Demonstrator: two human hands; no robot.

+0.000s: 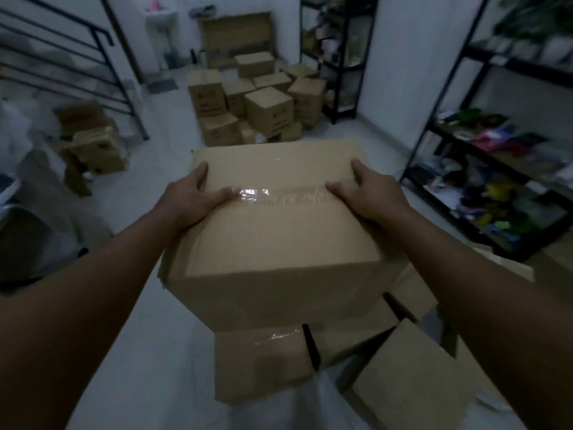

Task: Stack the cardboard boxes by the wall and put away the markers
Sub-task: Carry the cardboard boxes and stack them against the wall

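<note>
Both hands hold one taped cardboard box (279, 212) in front of the body. The left hand (189, 197) takes the box's left side: its thumb lies flat along the clear tape seam on top, and its fingers curl over the far left edge. The right hand (369, 190) mirrors that grip on the right side, thumb on the tape, fingers wrapped over the edge (so each grip is closed on the box, not loose). Directly beneath the hands, more cardboard boxes (263, 364) sit on the floor, and the held box's underside is close above them; whether it touches them cannot be told. Well beyond the hands, a heap of boxes (257, 100) stands by the far wall. To the right of the right hand runs a black shelving rack (440, 125) carrying blurred, colourful goods. Left of the left hand is a stair railing (77, 54).
</note>
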